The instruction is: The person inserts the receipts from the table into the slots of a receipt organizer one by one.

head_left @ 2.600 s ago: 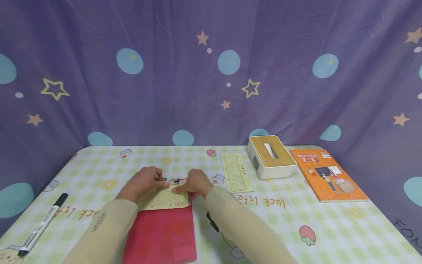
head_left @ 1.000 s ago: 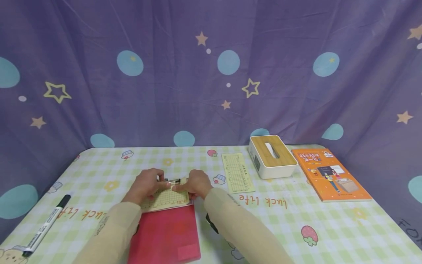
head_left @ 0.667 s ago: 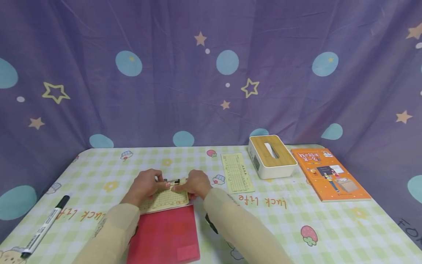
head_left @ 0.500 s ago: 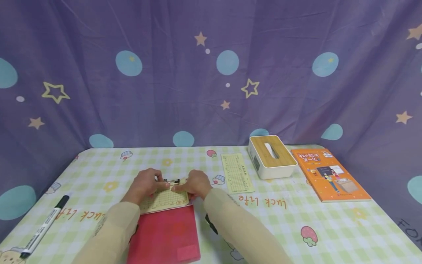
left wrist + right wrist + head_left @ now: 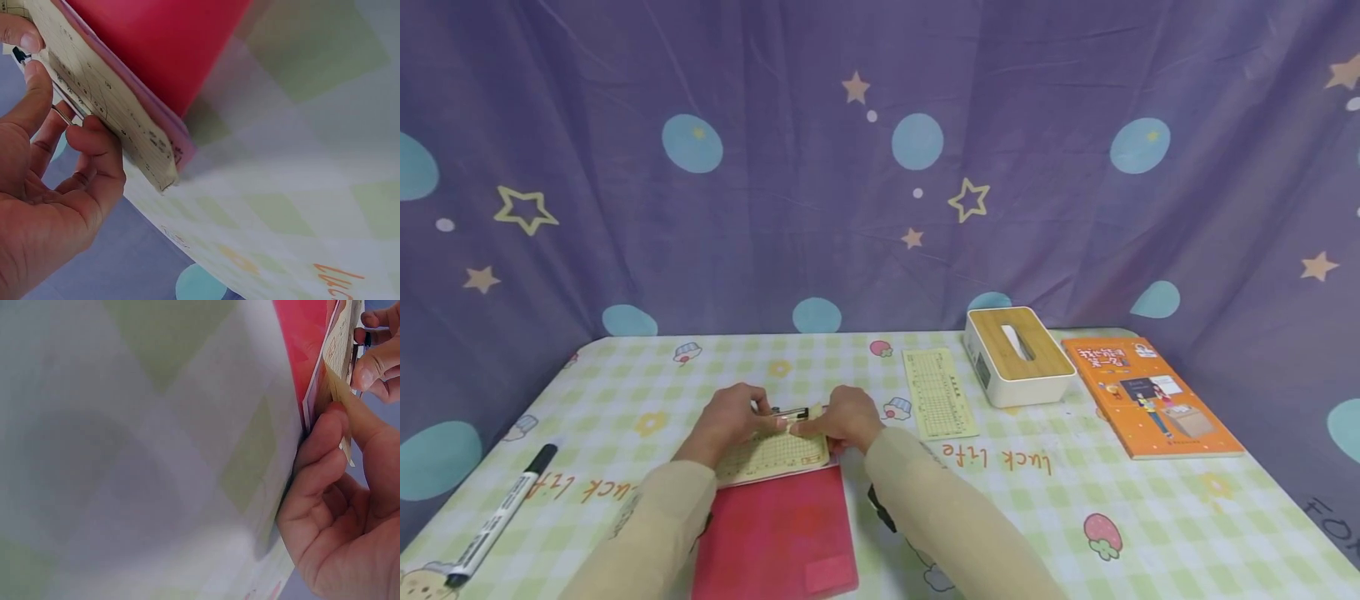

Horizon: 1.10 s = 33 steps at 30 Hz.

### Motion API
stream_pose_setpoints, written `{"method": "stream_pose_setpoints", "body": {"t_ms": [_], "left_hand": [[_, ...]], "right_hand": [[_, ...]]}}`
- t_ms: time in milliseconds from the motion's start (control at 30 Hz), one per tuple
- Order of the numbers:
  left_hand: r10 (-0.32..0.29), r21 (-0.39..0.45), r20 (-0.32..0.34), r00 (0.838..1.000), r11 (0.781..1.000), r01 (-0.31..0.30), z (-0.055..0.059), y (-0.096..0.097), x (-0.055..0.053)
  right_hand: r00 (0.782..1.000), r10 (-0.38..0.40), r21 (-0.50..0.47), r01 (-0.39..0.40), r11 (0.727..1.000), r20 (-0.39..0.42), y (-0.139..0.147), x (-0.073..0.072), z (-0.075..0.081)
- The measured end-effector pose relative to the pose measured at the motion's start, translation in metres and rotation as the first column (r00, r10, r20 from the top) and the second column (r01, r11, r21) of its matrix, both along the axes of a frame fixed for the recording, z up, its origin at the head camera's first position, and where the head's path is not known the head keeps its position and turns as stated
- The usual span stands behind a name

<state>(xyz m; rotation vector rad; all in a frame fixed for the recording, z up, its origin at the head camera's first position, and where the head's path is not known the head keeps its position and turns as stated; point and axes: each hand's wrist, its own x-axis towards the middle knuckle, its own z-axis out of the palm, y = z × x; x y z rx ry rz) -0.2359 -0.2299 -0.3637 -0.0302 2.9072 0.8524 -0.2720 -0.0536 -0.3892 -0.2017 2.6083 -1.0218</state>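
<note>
Yellowish gridded sheets [image 5: 782, 454] lie on a red folder [image 5: 775, 533] in front of the person. Along their far edge runs a thin metal clip [image 5: 793, 413] with black ends. My left hand [image 5: 62, 181] pinches this clip, its thumb on the paper side and its fingers curled beneath the far edge. My right hand [image 5: 350, 506] grips the right edge of the sheets between thumb and curled fingers. Both thumbs nearly meet over the clip in the head view. The hands hide part of the clip and the folder's far edge.
Another yellowish gridded sheet [image 5: 940, 392] lies to the right. Beyond it stand a white tissue box [image 5: 1030, 388] with a wooden lid and an orange book [image 5: 1150, 400]. A black-capped marker [image 5: 501, 517] lies at the left of the checked tablecloth [image 5: 1015, 525].
Both hands stay at the far edge of the sheets. Since the oldest frame the folder and sheets have shifted slightly right in view; the last half second shows almost no movement.
</note>
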Motion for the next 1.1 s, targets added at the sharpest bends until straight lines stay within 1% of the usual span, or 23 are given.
{"method": "stream_pose_setpoints", "body": {"t_ms": [167,300,500,600,700,767,1000,1100], "left_hand": [[-0.003,0.012,-0.012,1.000,1.000,0.003,-0.0039,-0.0013,0.0005],[-0.015,0.002,-0.031,0.999,1.000,0.015,-0.0060,-0.0022,0.0007],[-0.019,-0.026,-0.043,0.999,1.000,0.018,-0.0070,-0.0020,0.0021],[-0.031,-0.035,-0.058,0.998,0.999,0.029,-0.0067,-0.0013,0.0023],[-0.045,-0.042,-0.068,0.997,0.998,0.042,-0.0053,-0.0004,0.0023],[-0.046,-0.054,-0.065,0.997,0.998,0.043,-0.0040,0.0002,0.0020],[-0.038,-0.106,-0.022,0.999,0.994,0.035,-0.0008,0.0027,0.0009],[-0.032,-0.119,-0.020,0.999,0.992,0.030,0.0001,0.0037,0.0009]], "right_hand": [[1.000,0.004,-0.005,-0.004,1.000,-0.011,0.0013,0.0022,-0.0004],[1.000,0.005,-0.020,-0.004,1.000,0.016,0.0022,0.0022,0.0014],[0.996,0.027,-0.020,-0.025,0.999,0.088,0.0029,0.0001,0.0058],[0.994,0.037,-0.001,-0.037,0.999,0.101,0.0030,-0.0003,0.0064],[0.995,0.039,0.006,-0.040,0.999,0.096,0.0035,0.0000,0.0072],[0.995,0.036,0.002,-0.036,0.999,0.098,0.0040,0.0001,0.0075],[0.995,0.025,0.003,-0.025,1.000,0.094,0.0039,0.0017,0.0075],[0.995,0.023,0.001,-0.023,1.000,0.093,0.0043,0.0017,0.0080]]}}
